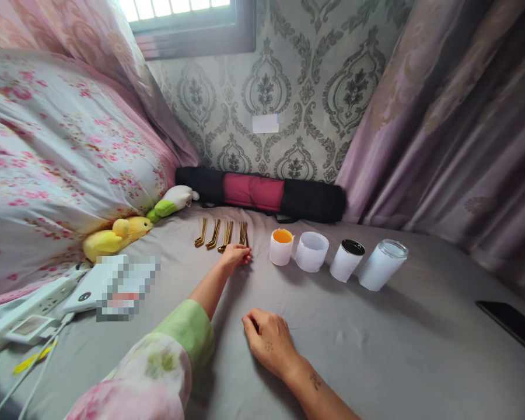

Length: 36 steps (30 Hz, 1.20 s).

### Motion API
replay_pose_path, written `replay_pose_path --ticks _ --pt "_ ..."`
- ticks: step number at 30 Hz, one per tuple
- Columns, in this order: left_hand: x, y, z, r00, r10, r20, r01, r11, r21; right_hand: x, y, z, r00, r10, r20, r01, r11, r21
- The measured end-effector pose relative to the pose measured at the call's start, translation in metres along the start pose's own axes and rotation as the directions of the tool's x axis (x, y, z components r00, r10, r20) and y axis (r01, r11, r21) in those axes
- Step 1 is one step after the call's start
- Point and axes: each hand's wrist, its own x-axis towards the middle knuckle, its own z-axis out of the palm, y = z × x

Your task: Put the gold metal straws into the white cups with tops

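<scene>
L hand [236, 255] reaches fwd over the grey fabric bedsheet [332, 367], its fingers drawn together right at the near end of the rightmost bundle of thin gold-coloured, metallic-looking rods [244, 232]. That end is hidden behind the hand, so can't tell if the fingers grip it or just touch. Three more bundles of bent gold rods [214, 234] lie in a row L of these fingers, bent ends twd the person; the nearest one is just beside them.

R hand [270, 341] rests on the sheet, back up, nearer the person & a bit R of the L fingers. Its fingers are loosely curled under; can't tell if anything's inside.

R of the L fingers, a row of 4 upright containers: short white cylinder w/ orange inside [280, 254], wider plain white cylinder [311, 258], white-wrapped can w/ black inside [345, 266], taller white-wrapped jar w/ clear glass rim [378, 271]. All sit beyond the R fingers, well apart from them.

Far R of both hands: flat black slab, prob. phone [514, 326]. Beyond the L fingers: long black-&-red fabric roll [254, 191].
</scene>
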Motion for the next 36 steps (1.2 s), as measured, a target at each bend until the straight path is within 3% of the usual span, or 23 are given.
replay_pose_path --ticks 11,17,21,29,36 --pt "-0.033 -0.022 0.002 0.999 0.02 0.045 -0.011 0.982 -0.188 0.0 -0.001 -0.002 0.999 0.035 0.022 -0.036 0.998 0.043" --pt "-0.059 -0.028 0.008 0.997 0.035 0.066 -0.016 0.965 -0.262 0.003 -0.001 -0.006 0.997 0.077 0.033 -0.082 0.97 0.231" --pt "-0.075 -0.03 0.013 0.996 0.035 0.078 -0.01 0.954 -0.298 0.005 0.004 -0.004 0.991 0.124 0.056 -0.136 0.906 0.4" --pt "-0.099 -0.04 0.021 0.993 0.069 0.091 -0.028 0.923 -0.385 0.009 0.017 -0.003 0.946 0.251 0.204 -0.322 0.661 0.678" --pt "-0.115 -0.047 0.028 0.993 0.098 0.069 -0.061 0.909 -0.411 0.01 0.024 -0.009 0.948 0.264 0.179 -0.307 0.611 0.73"
